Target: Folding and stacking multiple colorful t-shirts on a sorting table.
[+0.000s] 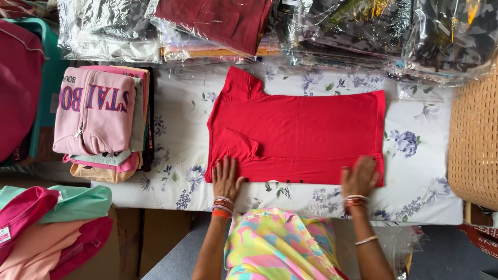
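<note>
both hands press flat, fingers spread, on the near edge of a red t-shirt (301,135) lying on the floral-covered worktop (425,192): left hand (226,179) near the sleeve, right hand (359,177) apparently over the hem corner. a folded clothes pile (101,122) sits left.

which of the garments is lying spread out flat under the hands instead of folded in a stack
The red T-shirt on the floral sheet. Both the left hand and right hand press its near edge; the pink sweatshirt tops a folded pile.

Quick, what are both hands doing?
Left hand: open, flat on the red shirt, holding nothing.
Right hand: open, flat on the shirt's edge.
</note>
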